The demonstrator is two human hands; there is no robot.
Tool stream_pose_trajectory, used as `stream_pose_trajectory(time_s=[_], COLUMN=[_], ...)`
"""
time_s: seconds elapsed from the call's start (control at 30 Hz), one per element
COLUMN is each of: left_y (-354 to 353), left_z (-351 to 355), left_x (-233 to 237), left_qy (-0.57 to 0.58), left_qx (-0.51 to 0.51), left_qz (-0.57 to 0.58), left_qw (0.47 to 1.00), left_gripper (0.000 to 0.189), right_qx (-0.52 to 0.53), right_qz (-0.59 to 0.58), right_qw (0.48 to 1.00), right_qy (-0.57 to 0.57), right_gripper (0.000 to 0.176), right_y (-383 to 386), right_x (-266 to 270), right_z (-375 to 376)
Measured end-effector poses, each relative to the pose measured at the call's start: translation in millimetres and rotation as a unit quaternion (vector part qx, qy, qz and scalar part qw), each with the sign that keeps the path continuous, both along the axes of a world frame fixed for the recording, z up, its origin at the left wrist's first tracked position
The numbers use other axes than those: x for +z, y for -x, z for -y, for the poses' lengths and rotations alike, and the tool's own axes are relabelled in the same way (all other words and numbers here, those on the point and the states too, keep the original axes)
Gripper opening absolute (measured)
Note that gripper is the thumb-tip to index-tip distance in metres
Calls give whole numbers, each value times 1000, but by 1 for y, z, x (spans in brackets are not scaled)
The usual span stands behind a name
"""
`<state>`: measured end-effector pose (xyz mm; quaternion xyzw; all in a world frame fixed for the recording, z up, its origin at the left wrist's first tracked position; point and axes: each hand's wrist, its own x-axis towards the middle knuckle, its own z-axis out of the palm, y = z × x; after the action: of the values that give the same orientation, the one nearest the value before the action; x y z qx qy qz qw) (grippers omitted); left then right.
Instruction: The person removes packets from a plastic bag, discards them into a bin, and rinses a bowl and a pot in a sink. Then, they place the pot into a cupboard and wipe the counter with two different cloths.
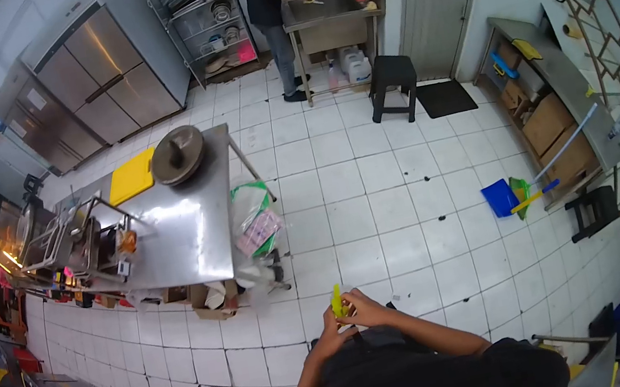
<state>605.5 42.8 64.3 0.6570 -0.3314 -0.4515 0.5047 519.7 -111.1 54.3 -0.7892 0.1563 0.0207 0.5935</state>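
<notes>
In front of my waist both hands are close together around a small, narrow, bright yellow-green object [337, 301] that sticks up between the fingers; its kind is too small to make out. My left hand [331, 336] closes on it from the left and below. From the right, my right hand [365, 308] bends its fingers against its lower part. Some fingertips are hidden behind each other.
A steel table [192, 231] at left bears a yellow cutting board [132, 177] and a stone bowl [177, 155]. A person [269, 18] works at the sink [330, 3]. A black stool [393, 79], blue dustpan [499, 199] and broom [521, 193] stand at right.
</notes>
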Motion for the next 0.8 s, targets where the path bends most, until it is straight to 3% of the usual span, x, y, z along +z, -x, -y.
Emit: stream_pose_trajectory(time_s=[0.03,0.17,0.3,0.5,0.53,0.6,0.67,0.73,0.77,0.8], left_y=[-4,-37,-81,-181,-184,-222,-257,-298,-319,-338], left_z=[18,71,138,283,310,375,443,507,535,559], left_x=[7,-28,-21,-72,-60,-54,-52,-25,-23,-18], left_qy=[-12,-51,-91,-53,-51,-34,-13,-2,4,2], left_qx=[29,-14,-36,-96,-121,-213,-201,-182,-175,-176], left_qz=[-55,-57,0,-18,-39,67,19,76,124,127], left_qw=[998,997,995,994,991,974,979,980,977,976], left_gripper=[84,73,81,74,69,60,53,50,47,47], right_qx=[-5,-28,-43,-77,-91,-93,-135,-179,-217,-240], right_qz=[20,10,57,45,1,-85,-86,-126,-130,-34], right_qw=[999,996,990,984,982,979,962,942,936,924], right_qy=[36,82,119,151,169,163,219,256,244,294], right_gripper=[57,56,40,33,33,33,32,28,27,27], right_y=[-5,-32,-77,-142,-139,-142,-146,-150,-151,-148], right_x=[-1,-11,-31,-58,-61,-54,-34,-13,-13,-31], right_z=[17,71,133,293,322,391,455,517,547,579])
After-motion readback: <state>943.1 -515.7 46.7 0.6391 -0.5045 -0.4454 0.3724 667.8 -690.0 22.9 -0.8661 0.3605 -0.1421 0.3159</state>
